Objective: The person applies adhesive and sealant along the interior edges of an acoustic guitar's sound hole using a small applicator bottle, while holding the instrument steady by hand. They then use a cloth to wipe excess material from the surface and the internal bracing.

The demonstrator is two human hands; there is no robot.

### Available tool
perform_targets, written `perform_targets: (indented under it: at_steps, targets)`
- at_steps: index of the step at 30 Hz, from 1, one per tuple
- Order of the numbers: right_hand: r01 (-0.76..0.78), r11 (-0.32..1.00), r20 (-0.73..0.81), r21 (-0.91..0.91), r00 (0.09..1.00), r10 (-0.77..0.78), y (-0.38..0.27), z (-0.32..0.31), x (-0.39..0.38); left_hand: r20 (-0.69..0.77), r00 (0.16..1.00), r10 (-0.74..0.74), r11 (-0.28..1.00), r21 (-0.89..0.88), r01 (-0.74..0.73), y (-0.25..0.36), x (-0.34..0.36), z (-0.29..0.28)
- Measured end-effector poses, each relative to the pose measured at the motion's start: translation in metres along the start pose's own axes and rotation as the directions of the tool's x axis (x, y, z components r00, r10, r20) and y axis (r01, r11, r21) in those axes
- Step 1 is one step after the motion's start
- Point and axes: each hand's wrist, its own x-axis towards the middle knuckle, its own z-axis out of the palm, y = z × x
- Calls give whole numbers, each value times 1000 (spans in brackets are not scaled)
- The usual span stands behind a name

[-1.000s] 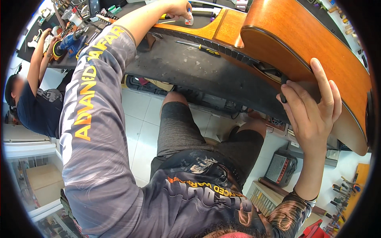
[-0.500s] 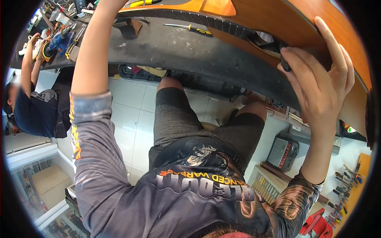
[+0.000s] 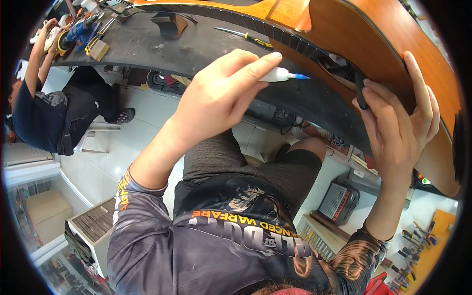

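Note:
A small white squeeze bottle with a blue nozzle tip [image 3: 278, 75] is in my left hand [image 3: 221, 93], closed around it. The bottle points right, toward the soundhole of an orange-brown acoustic guitar [image 3: 334, 29]. The guitar lies tilted along the bench, its dark fretboard [image 3: 265, 28] running off to the upper left. By the soundhole, my right hand [image 3: 398, 123] pinches a thin black piece [image 3: 361, 91] between thumb and fingers. Its index finger stretches up against the guitar body. The far end of the black piece reaches the soundhole's edge; its exact kind is unclear.
A yellow-and-black handled screwdriver [image 3: 255, 40] lies on the dark bench [image 3: 162, 54] behind my left hand. Near it stands a brown-and-black block [image 3: 169, 25]. At far left another person [image 3: 44, 118] works beside a blue power tool [image 3: 81, 29]. A small amplifier [image 3: 337, 202] stands on the floor.
My left hand has come from beyond the upper left back toward the guitar's soundhole, now with the white bottle in it. My right hand still holds the black piece.

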Motion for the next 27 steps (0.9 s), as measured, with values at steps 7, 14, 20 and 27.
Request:
perform_targets:
  at_steps: [7,14,20,27]
  targets:
    - [-36,999,5,1,999,36,-8,2,-6,-136,985,103,990,105,-90,-1,14,19]
    - [-24,1000,-7,0,1000,24,-7,5,-4,-85,991,106,992,85,-99,0,27,26]
    - [-44,999,15,11,999,44,-13,0,-4,-46,994,103,993,60,-100,1,27,30]
    - [-32,999,35,-2,999,32,-10,0,-8,-19,993,119,992,52,-117,-1,31,31]
